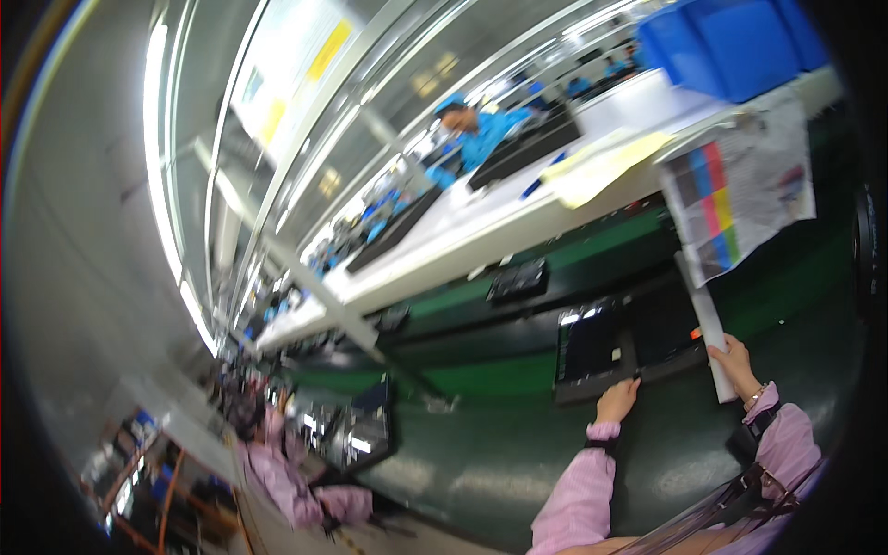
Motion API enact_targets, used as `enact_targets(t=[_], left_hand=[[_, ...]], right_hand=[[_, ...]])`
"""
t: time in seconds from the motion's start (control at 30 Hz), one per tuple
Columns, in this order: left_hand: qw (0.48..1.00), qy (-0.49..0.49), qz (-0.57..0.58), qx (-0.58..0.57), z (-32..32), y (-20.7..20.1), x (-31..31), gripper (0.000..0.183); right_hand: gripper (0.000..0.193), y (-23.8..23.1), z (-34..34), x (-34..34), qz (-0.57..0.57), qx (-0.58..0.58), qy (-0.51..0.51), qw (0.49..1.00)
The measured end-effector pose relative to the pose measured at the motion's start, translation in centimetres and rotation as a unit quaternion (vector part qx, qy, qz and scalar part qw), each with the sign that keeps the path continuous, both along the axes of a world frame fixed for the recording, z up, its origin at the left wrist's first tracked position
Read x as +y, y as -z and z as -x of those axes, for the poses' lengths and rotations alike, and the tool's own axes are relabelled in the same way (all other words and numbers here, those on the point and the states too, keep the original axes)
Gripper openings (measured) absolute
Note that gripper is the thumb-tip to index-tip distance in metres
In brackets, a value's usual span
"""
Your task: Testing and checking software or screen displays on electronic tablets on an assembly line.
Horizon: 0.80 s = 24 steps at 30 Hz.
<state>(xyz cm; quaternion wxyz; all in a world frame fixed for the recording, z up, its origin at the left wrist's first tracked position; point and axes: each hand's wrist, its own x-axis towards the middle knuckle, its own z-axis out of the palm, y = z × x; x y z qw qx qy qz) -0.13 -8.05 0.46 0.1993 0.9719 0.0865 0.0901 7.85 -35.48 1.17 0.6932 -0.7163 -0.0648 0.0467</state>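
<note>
On the green work surface in front of me lies a flat, dark, glossy device (592, 347), made up of two panel-like halves. A small pale piece (616, 354) sits on it, and an orange spot (696, 334) shows near its right side. My left hand (617, 400) has its fingers bunched at the device's near edge, around the middle. Whether it pinches that edge or a small part there is hard to see. Farther right, my right hand (736, 366) is closed on a long white strip (708, 324), which slants up toward a hanging printed sheet (740, 185).
A white shelf (416, 266) runs above the far side, bearing blue bins (721, 46) and a yellow sheet (610, 166). Another dark device (518, 280) lies beyond mine. A white post (319, 291) stands to the left. Co-workers in pink (277, 481) and blue (490, 139) are nearby.
</note>
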Motion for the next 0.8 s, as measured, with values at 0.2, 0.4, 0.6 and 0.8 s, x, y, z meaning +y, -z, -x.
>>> enact_targets(t=[0.2,0.4,0.6,0.8], left_hand=[[0.996,-0.063,-0.029,-0.055,-2.1,0.0,-2.2,0.034],[0.987,-0.152,-0.011,-0.046,-0.3,-0.9,1.3,0.033],[0.977,-0.012,0.19,-0.096,3.6,-5.9,-3.6,0.025],[0.891,0.266,0.165,-0.329,14.8,-23.6,-10.6,0.021]], right_hand=[[0.051,0.1,-0.8,-0.1,0.029,0.01,0.032,0.999],[0.051,-3.9,0.8,3.8,0.019,0.023,-0.081,0.996],[0.056,-2.7,2.2,-1.2,-0.093,0.071,-0.055,0.992],[0.056,-3.7,6.7,-6.3,-0.129,0.104,-0.037,0.985]])
